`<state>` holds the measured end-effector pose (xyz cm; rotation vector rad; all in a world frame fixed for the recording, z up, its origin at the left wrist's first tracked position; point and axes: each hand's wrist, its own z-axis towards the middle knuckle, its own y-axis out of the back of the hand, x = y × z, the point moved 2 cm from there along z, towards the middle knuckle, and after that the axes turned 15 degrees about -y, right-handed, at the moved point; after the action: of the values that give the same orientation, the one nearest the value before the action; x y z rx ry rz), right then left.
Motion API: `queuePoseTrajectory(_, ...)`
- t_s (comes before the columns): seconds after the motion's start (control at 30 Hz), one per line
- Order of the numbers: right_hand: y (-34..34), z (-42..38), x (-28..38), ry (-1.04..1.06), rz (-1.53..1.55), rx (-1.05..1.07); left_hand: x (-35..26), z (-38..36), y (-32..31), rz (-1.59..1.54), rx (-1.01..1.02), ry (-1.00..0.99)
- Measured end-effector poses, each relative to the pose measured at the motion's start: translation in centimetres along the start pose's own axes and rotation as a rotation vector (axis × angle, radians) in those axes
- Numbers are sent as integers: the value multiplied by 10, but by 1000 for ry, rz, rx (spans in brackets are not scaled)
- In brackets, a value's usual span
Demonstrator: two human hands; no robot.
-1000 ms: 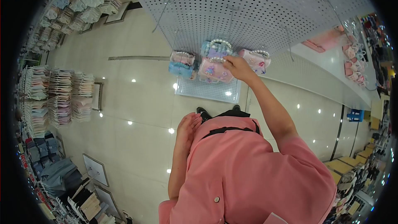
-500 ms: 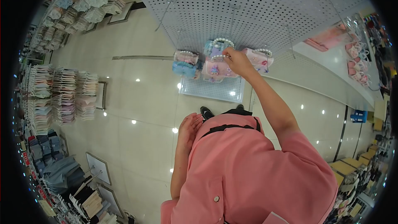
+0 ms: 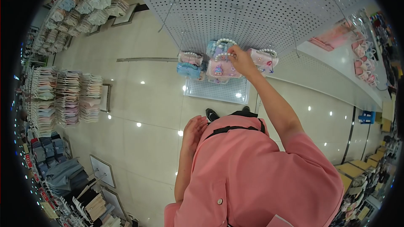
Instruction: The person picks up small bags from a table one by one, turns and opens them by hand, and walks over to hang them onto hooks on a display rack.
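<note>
My right hand [image 3: 243,62] reaches up to a group of small children's handbags on a pegboard display. Its fingers are closed on the white beaded handle of a pink handbag [image 3: 229,69] with a colourful figure on its front. Behind that one hangs a blue-and-lilac handbag [image 3: 214,48] with its own beaded handle. To the left are a light pink handbag [image 3: 190,58] and a blue handbag [image 3: 188,71]; to the right, another pink handbag [image 3: 259,59]. My left hand [image 3: 194,130] hangs beside my waist, fingers loosely stretched, holding nothing.
Metal hooks [image 3: 168,16] stick out from the white perforated board [image 3: 202,0]. A perforated base shelf [image 3: 216,90] sits low in front of my shoes. Clothes racks [image 3: 67,96] stand at the left. A white shelf [image 3: 336,65] with pink goods is at the right.
The whole view has shifted slightly to the right. My right hand stays on the pink handbag's handle, with the bag's front turned a little. My left hand is nearly unmoved.
</note>
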<state>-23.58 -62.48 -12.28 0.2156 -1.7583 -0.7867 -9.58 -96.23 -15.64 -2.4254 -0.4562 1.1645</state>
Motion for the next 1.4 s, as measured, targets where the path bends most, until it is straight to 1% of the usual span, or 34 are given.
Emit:
queuePoseTrajectory(0.17, 0, -9, 2, 4, 3, 6, 3, 1, 2, -2, 15, 3)
queuePoseTrajectory(0.37, -2, -11, -1, -8, -60, -50, 3, 2, 5, 5, 42, 1)
queuePoseTrajectory(0.47, 0, -20, -4, 15, -62, -95, 5, 3, 8, -4, 49, 1)
queuePoseTrajectory(0.53, 2, -28, -14, 75, -70, -138, 5, 1, 9, -7, 45, 14)
queuePoseTrajectory(0.57, 4, -33, -20, 103, -75, -161, 5, 1, 9, -6, 42, 26)
queuePoseTrajectory(0.67, 18, -66, -34, 54, -136, -204, 12, 2, 10, 5, 49, 62)
queuePoseTrajectory(0.77, 30, -105, -56, 22, -153, -170, 22, 9, 8, 27, 72, 124)
queuePoseTrajectory(0.8, 29, -119, -74, -29, -194, -161, 25, 13, 5, 41, 91, 154)
queuePoseTrajectory(0.87, 19, -150, -133, -156, -274, -184, 35, 23, 2, 107, 139, 175)
queuePoseTrajectory(0.93, 19, -184, -181, -336, -324, -107, 49, 35, 1, 146, 228, 184)
queuePoseTrajectory(1.0, 19, -220, -248, -604, -407, -2, 58, 49, -2, 167, 276, 221)
queuePoseTrajectory(1.07, 21, -266, -310, -771, -417, -50, 57, 56, -22, 223, 311, 243)
queuePoseTrajectory(1.13, 32, -311, -354, -1035, -294, -13, 55, 58, -44, 296, 358, 240)
queuePoseTrajectory(1.2, 39, -364, -382, -1114, -215, -248, 58, 59, -69, 372, 414, 220)
queuePoseTrajectory(1.33, 28, -445, -459, -1241, -140, -148, 87, 57, -126, 498, 449, 204)
queuePoseTrajectory(1.4, 42, -466, -465, -1274, -89, 45, 118, 50, -155, 509, 469, 216)
